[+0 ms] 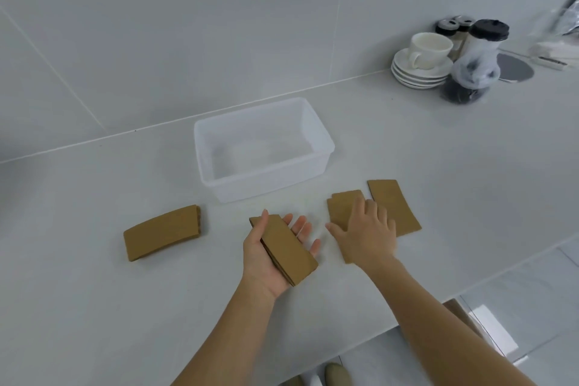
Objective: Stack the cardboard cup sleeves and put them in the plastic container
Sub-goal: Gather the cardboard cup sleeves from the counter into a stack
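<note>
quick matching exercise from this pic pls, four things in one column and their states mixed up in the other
Things:
1 plastic container
2 white cup
3 left hand
4 right hand

States:
a flat on sleeves lying on the counter
b empty
c carrying a sleeve stack
d standing on saucers

Pairs: 1-b, 2-d, 3-c, 4-a

Sleeve stack (pixel 286 249) flat on left hand (pixel 260 263)
</note>
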The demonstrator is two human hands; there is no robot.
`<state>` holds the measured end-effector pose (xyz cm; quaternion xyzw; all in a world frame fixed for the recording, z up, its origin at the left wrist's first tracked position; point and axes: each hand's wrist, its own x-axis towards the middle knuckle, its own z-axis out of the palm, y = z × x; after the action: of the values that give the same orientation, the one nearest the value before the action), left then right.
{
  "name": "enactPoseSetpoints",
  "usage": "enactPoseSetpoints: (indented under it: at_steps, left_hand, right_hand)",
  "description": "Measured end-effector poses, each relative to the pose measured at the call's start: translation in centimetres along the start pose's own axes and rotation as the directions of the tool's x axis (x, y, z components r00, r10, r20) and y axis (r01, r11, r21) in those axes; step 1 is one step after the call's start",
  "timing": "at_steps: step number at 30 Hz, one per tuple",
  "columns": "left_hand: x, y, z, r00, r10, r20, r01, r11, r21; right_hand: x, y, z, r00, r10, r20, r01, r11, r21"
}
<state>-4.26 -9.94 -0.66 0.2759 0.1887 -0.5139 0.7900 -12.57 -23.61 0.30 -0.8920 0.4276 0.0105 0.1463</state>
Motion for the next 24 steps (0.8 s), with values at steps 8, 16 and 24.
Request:
enactPoseSetpoints:
  at_steps: [8, 16, 24]
  left_hand:
    - [0.0, -0.1, -0.3, 0.999, 0.034, -0.026, -0.034, 0.999, 0.013]
    - [-0.5, 0.1, 0.3, 0.998, 0.062, -0.021, -0.062, 0.998, 0.006]
    - [-0.9, -0.1, 0.9, 0.999, 0.038, 0.023, -0.039, 0.999, 0.037]
  right_hand:
    - [-1.0, 0.2, 1.8, 1.000, -0.011, -0.018, 0.010, 0.999, -0.042]
    - [-0.2, -0.5, -1.7, 0.993, -0.048, 0.107, 0.028, 0.983, 0.180]
    - [-1.5, -4.0, -4.4, 0.949, -0.232, 0.213, 0.064, 0.804, 0.591]
